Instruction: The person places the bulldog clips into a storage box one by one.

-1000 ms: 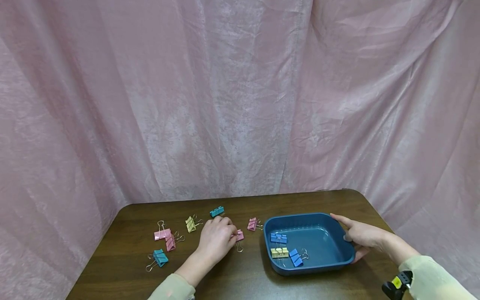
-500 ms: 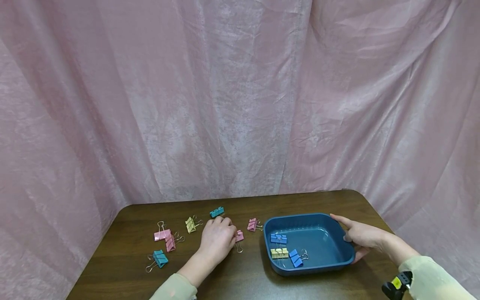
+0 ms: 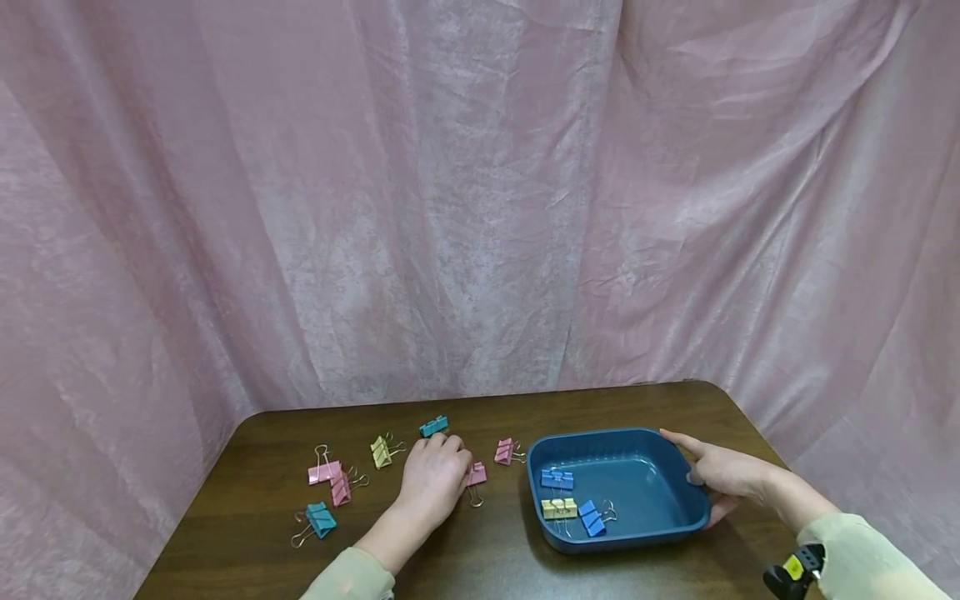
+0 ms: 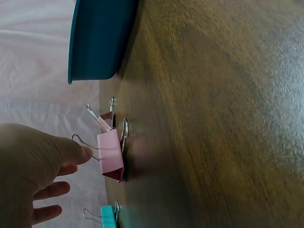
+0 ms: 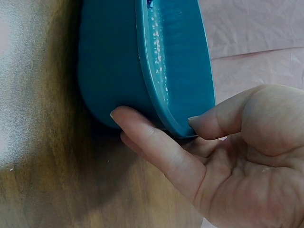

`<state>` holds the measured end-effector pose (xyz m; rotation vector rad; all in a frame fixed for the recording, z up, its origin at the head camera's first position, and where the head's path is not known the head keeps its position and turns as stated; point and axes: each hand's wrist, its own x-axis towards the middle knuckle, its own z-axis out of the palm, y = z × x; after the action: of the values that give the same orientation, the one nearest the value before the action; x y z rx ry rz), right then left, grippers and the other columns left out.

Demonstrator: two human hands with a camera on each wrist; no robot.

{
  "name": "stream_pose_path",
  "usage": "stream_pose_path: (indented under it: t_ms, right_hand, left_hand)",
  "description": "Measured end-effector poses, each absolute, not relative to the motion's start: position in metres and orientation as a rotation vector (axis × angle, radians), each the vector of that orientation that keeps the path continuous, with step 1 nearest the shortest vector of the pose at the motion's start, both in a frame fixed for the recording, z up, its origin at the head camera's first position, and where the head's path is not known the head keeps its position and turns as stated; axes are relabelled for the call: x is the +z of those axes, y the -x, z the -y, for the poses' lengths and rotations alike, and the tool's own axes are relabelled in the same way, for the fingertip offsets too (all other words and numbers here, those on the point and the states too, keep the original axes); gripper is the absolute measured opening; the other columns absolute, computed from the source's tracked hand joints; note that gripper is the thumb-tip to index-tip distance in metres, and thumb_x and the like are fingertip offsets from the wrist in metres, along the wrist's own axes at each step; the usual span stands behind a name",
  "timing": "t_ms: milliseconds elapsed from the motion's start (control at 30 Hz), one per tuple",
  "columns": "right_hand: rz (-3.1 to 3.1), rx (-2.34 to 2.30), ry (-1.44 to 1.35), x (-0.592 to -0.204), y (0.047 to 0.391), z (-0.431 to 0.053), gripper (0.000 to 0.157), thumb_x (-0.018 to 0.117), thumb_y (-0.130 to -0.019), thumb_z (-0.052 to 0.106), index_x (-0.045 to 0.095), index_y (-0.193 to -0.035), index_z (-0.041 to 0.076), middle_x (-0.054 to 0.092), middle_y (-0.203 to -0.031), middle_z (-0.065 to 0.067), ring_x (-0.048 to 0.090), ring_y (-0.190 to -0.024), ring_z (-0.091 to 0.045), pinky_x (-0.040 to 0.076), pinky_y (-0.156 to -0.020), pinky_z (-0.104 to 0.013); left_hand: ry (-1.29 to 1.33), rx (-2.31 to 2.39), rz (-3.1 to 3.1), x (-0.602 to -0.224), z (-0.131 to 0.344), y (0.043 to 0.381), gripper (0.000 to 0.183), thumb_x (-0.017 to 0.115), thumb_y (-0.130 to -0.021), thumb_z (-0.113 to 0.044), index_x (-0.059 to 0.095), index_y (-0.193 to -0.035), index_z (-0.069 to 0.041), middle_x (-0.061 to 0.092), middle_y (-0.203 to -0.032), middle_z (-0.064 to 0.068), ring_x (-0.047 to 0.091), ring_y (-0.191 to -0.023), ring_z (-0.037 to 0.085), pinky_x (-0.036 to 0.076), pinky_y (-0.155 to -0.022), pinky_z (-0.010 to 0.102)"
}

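Observation:
My left hand (image 3: pixel 435 475) is low over the middle of the table, with a pink binder clip (image 4: pixel 110 151) at its fingertips. In the left wrist view the thumb pinches one wire handle of that clip; the index finger is mostly hidden behind the thumb. At the right, my right hand (image 3: pixel 723 475) grips the corner of a blue tray (image 3: pixel 637 540), thumb at the rim and fingers against the outer wall. Inside the tray lie two blue binder clips (image 3: pixel 592 518) and one yellow binder clip (image 3: pixel 559 508).
Another pink clip (image 3: pixel 505 451) lies between left hand and tray. A teal clip (image 3: pixel 433 427) and a yellow clip (image 3: pixel 381 452) sit behind the left hand. Farther left are two pink clips (image 3: pixel 324 472) and a teal clip (image 3: pixel 321 520). A pink curtain (image 3: pixel 450 208) hangs behind the table.
The pink clip at my left fingertips has shifted very slightly to the left. My right hand and the tray stay in place.

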<state>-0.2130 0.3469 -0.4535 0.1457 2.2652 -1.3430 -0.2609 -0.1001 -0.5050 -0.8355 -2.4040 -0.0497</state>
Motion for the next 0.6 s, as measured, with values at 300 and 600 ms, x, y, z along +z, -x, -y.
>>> stream_pose_path:
  t_ms: [300, 600]
  right_hand:
    - [-2.257, -1.362, -0.153, -0.4562, 0.2129, -0.347, 0.08, 0.042, -0.095, -0.009, 0.01, -0.165, 0.015, 0.028, -0.138, -0.045, 0.069, -0.085, -0.041, 0.06, -0.06, -0.051]
    - [-2.246, -1.379, -0.167, -0.4566, 0.2138, -0.346, 0.08, 0.041, -0.095, -0.01, 0.01, -0.165, 0.015, 0.028, -0.139, -0.045, 0.068, -0.088, -0.041, 0.06, -0.062, -0.053]
  left_hand:
    - [0.828, -0.051, 2.403, -0.5042, 0.1031, 0.2634, 0.016, 0.083, -0.079, -0.018, 0.068, -0.073, -0.019, 0.064, -0.086, -0.003, 0.061, -0.086, 0.023, 0.048, -0.07, 0.042]
    - [0.834, -0.081, 2.338, -0.5013, 0.1053, 0.2638, 0.017, 0.084, -0.076, -0.017, 0.067, -0.074, -0.019, 0.063, -0.086, -0.003, 0.061, -0.085, 0.023, 0.048, -0.07, 0.042]
